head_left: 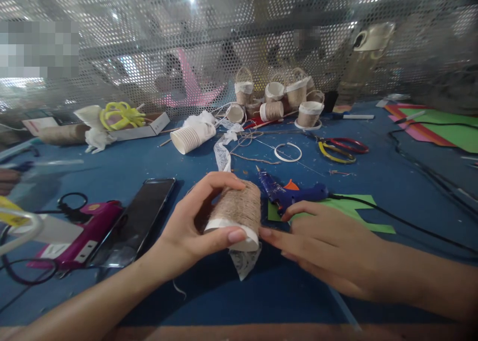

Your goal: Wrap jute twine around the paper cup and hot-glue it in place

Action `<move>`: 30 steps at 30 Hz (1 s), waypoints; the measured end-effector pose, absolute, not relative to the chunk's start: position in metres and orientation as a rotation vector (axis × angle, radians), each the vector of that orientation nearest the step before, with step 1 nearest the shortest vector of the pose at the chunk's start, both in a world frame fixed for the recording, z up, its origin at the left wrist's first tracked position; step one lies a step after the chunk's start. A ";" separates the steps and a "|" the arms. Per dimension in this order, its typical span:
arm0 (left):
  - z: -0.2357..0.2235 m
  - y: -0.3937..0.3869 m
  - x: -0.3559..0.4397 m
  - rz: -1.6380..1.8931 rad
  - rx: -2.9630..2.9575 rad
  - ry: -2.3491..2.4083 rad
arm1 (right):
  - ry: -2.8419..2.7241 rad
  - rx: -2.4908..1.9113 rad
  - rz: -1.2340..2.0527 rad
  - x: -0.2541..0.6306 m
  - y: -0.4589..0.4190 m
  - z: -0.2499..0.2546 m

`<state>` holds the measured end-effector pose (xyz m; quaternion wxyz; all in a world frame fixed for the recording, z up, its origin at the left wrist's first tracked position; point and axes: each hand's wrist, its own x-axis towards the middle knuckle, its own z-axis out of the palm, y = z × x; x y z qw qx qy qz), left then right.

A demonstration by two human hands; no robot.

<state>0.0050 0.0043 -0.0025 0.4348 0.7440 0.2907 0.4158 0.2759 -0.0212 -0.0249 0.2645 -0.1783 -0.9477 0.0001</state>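
My left hand [182, 226] grips a paper cup wrapped in brown twine [241, 204]. It lies tilted, its white end toward me; my thumb is at that end and my fingers go over the twine. White lace [244, 265] hangs below the near end. My right hand [324, 244] is open, with the index fingertip at the cup's right side and the other fingers apart. Just beyond that hand a blue glue gun [298, 194] rests on cut green paper [358, 214]. Another strip of lace [223, 154] lies behind the cup.
Left of me are a phone [136, 221] and a magenta power strip [89, 231]. Behind stand several small twine baskets [309, 113], stacked paper cups [192, 136], a white ring [288, 152] and scissors [338, 149]. A perforated metal screen [149, 37] closes the back. Another person's hand [8, 181] shows at far left.
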 end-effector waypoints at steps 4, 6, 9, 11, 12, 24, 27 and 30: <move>-0.003 0.005 0.005 1.023 1.877 0.745 | -2.554 -0.484 -0.019 0.276 -0.021 -0.023; -0.002 0.005 0.005 1.019 1.886 0.756 | -2.565 -0.490 -0.012 0.276 -0.020 -0.023; -0.001 0.005 0.003 1.013 1.925 0.785 | -2.568 -0.491 -0.012 0.275 -0.021 -0.023; -0.001 0.006 0.002 0.988 1.980 0.810 | -2.562 -0.488 -0.015 0.274 -0.022 -0.021; -0.001 0.006 0.001 0.972 2.005 0.821 | -2.561 -0.487 -0.011 0.274 -0.022 -0.021; 0.001 0.003 0.004 0.899 2.035 0.854 | -2.625 -0.449 0.098 0.280 -0.016 -0.023; 0.002 0.003 0.004 0.862 2.021 0.848 | -2.637 -0.499 0.122 0.279 -0.018 -0.022; 0.002 0.003 0.004 0.858 2.045 0.813 | -2.635 -0.539 0.149 0.279 -0.019 -0.020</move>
